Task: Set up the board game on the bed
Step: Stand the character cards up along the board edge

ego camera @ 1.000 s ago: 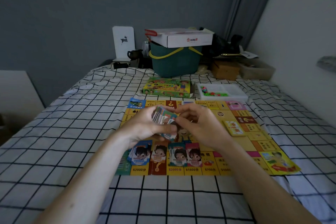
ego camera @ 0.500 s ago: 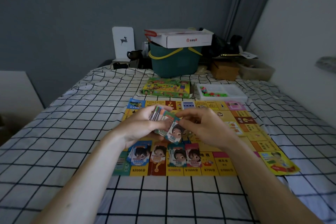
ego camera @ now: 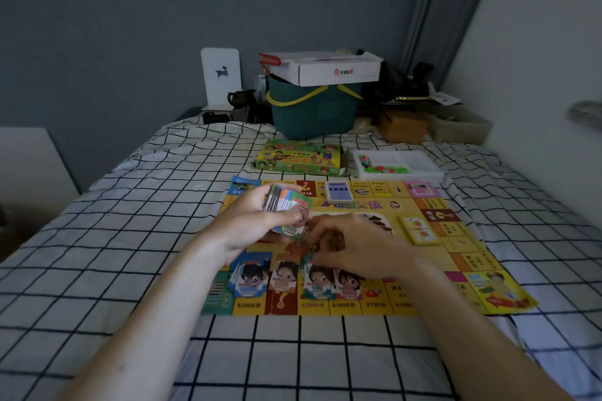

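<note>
So the game board is a thin paper sheet lying flat mid-bed, near edge toward the person, and it'll crease easily, so I'd only shift it by its corners. Four little piles of play money sit along that near edge. The left hand is clamped around the leftover stack of notes, slick, light stuff best pinched by the short edges, while the right hand has curled fingers pinching one note, I think.
</note>
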